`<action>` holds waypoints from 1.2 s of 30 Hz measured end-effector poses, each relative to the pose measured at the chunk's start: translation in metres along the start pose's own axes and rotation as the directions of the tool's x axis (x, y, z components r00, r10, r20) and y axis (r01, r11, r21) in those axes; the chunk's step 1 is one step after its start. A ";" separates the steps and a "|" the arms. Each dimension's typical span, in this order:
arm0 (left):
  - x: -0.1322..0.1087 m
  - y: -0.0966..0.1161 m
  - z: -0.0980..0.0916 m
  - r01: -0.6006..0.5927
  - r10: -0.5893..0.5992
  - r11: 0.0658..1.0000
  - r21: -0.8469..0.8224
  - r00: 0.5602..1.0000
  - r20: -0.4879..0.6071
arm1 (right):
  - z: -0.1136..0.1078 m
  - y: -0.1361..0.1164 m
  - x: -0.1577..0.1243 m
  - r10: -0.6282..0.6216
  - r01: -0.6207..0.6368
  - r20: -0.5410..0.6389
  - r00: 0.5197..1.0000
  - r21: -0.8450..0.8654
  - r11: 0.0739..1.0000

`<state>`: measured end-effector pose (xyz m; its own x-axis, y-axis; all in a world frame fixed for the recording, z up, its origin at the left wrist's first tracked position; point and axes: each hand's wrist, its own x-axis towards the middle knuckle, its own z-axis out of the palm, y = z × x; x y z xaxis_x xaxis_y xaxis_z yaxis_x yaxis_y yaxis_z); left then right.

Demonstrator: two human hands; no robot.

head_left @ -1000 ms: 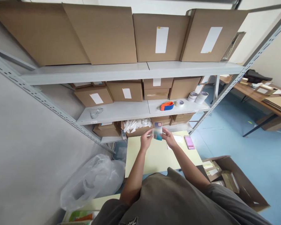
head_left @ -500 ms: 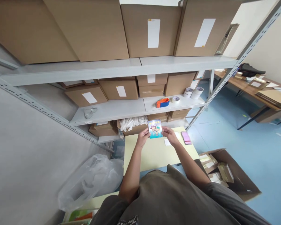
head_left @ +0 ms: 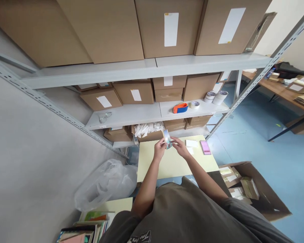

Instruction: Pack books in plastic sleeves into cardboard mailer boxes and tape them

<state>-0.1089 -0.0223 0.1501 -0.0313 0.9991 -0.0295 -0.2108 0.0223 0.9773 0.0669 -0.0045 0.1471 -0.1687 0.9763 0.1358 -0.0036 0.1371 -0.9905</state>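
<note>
Though slim, a curved, pale-blue booklet

The left hand holds a thin bluish printed piece above the far edge of the pale yellow table. The right hand is at its other side; whether it grips, I cannot tell. White cards lie near the far right corner, and a pink stack lies closer to the right edge. On the middle shelf, an orange-and-blue object lies by the front edge.
</note>
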 end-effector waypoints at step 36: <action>0.034 -0.160 -0.055 0.367 -0.366 0.930 0.018 0.930 -0.044 | -0.008 0.188 -0.005 0.572 -0.592 -0.214 0.792 -0.036 0.805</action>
<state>-0.1299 0.0061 -0.0190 0.0055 0.9190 -0.3943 -0.1904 0.3881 0.9017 0.0749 0.0181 -0.0399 0.0752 0.8873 -0.4550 0.1322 -0.4611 -0.8775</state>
